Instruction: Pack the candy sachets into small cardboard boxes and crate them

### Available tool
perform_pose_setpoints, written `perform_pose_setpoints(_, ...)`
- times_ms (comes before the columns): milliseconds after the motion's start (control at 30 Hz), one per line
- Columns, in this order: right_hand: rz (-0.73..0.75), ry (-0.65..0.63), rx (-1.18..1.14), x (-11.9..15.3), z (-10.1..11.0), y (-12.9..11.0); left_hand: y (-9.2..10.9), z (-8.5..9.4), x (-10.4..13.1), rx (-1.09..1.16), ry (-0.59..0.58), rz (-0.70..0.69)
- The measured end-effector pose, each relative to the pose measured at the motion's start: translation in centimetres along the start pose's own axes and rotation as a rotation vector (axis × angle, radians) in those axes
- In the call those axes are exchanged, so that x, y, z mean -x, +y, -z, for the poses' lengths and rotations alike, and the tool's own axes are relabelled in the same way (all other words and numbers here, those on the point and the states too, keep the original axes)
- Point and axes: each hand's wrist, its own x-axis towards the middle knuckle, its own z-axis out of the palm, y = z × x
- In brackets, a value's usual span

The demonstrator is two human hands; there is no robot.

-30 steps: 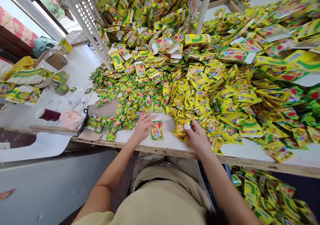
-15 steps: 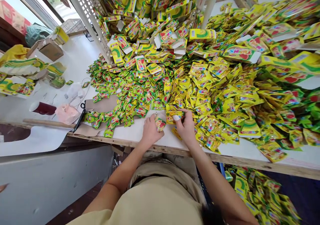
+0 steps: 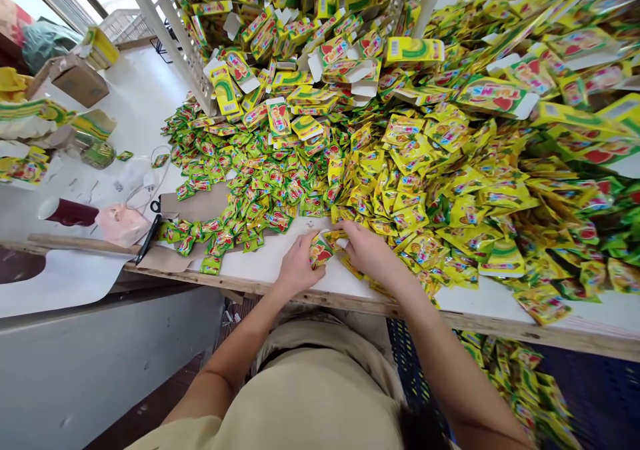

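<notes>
My left hand (image 3: 300, 262) is closed around a small yellow candy box (image 3: 321, 250) with a red fruit picture, just above the white tabletop. Close on its right, my right hand (image 3: 367, 250) pinches a yellow candy packet (image 3: 337, 240) at the box's upper end. How far the packet is inside the box I cannot tell. Beyond my hands, green candy packets (image 3: 263, 193) are heaped on the left and yellow candy packets (image 3: 407, 197) on the right. Open candy boxes (image 3: 345, 63) lie scattered over the back of the heap.
A white plastic basket (image 3: 167, 30) tipped on its side spills boxes at the back. On the left are a dark red cup (image 3: 75, 213), a pink bag (image 3: 123, 225), a black pen (image 3: 149, 238) and a cardboard box (image 3: 83, 80). The wooden table edge (image 3: 350, 301) runs before me.
My right hand has moved left with the yellow packet, up to the box in my left hand. The left hand keeps its hold. The view has shifted slightly.
</notes>
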Motion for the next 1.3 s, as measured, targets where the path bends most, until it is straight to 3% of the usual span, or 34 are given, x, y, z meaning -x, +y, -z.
perform_pose_setpoints(67, 0.014, -0.067, 0.062, -0.2, 0.9, -0.4, 0.1, 0.1, 0.0, -0.025, -0.024, -0.011)
perform_pose_setpoints(167, 0.072, -0.054, 0.066, -0.7, 1.4, -1.4, 0.3, 0.1, -0.1, -0.051, -0.076, -0.04)
perform_pose_setpoints(267, 0.073, 0.073, 0.019, -1.1, 0.7, -2.1, 0.4, -0.2, -0.1, -0.023, -0.074, -0.058)
perform_pose_setpoints(400, 0.034, 0.254, -0.084, -1.2, -0.7, -2.2, 0.5, -1.1, 0.1, 0.064, 0.033, -0.02)
perform_pose_setpoints(500, 0.035, 0.316, -0.116, -1.0, -1.1, -1.7, 0.5, -1.8, 0.4, 0.161, 0.062, 0.003)
perform_pose_setpoints(567, 0.058, 0.284, -0.091, -0.9, -0.8, -1.2, 0.5, -2.1, 0.6, 0.213, 0.056, 0.005)
perform_pose_setpoints(700, 0.145, 0.101, 0.005, -0.6, 0.3, -0.9, 0.4, -2.4, 0.9, 0.245, 0.038, 0.0)
perform_pose_setpoints(900, 0.031, -0.044, 0.236, 0.0, 1.5, -2.1, 0.4, -2.2, 0.9, 0.254, 0.022, -0.015)
perform_pose_setpoints(1033, 0.069, -0.114, 0.306, -0.4, 1.4, -2.6, 0.9, -2.1, 0.9, 0.185, -0.039, -0.029)
perform_pose_setpoints(1167, 0.049, -0.012, 0.212, -1.6, 0.9, -2.5, 1.1, -2.4, 0.9, 0.208, -0.082, -0.01)
perform_pose_setpoints(1300, 0.001, 0.07, 0.164, -2.6, 0.0, -2.8, 1.0, -3.0, 0.7, 0.33, -0.042, -0.017)
